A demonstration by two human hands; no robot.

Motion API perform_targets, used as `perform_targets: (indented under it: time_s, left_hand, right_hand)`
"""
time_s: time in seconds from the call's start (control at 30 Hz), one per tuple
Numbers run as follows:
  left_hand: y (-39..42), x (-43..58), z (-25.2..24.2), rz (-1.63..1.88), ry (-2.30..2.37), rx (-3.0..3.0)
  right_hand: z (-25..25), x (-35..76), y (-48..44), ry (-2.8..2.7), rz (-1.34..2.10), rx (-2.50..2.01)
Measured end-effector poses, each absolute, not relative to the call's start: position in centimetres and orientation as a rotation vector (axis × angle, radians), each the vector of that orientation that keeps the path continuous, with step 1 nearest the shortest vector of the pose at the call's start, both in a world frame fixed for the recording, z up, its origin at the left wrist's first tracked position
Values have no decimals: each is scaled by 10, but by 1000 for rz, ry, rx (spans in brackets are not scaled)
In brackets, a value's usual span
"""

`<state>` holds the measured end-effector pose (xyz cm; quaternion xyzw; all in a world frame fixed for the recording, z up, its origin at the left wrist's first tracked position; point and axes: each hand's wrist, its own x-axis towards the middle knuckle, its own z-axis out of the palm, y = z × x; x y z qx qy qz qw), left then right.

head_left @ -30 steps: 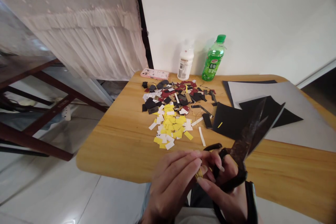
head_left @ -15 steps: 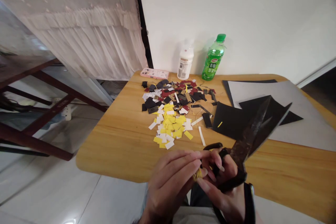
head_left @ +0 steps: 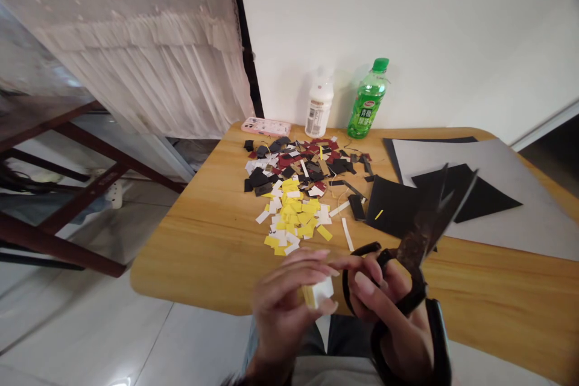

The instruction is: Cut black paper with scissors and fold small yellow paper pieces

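My left hand (head_left: 287, 304) is closed on a small stack of yellow and white paper strips (head_left: 320, 291), pinched between thumb and fingers with a white face showing. Close on its right, my right hand (head_left: 384, 295) has its fingers through the black handles of a pair of scissors (head_left: 418, 238). The rusty blades point away over the table and stand apart. Beyond the hands lies a heap of yellow and white paper pieces (head_left: 294, 214), with dark and red scraps (head_left: 312, 160) behind it.
Black paper sheets (head_left: 393, 205) and a large grey sheet (head_left: 534, 217) cover the right of the wooden table (head_left: 194, 253). A green bottle (head_left: 367, 102), a white bottle (head_left: 319, 110) and a pink phone (head_left: 266, 126) stand or lie along the wall. A dark wooden chair (head_left: 85, 145) is at left.
My hands have drawn apart, and the paper stack has turned in my left hand so its white face shows. The scissors have shifted slightly left.
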<state>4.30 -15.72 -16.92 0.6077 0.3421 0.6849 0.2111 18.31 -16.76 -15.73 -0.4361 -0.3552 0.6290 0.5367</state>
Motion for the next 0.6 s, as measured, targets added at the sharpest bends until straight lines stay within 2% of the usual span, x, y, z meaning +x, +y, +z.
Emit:
perform_targets:
  time_s: [0.2,0.43,0.6]
  left_hand:
    - [-160,54,-186,1842,871,1244]
    - [-155,51,-186,1808,810,1347]
    - [-162,38,-180,1679,960,1500]
  right_hand:
    - [-145,173,-167,-722,1628,-1056]
    - [-142,169,-167,-791,1574,-1030]
    - [-155,174,-164,-869,1463,-1069]
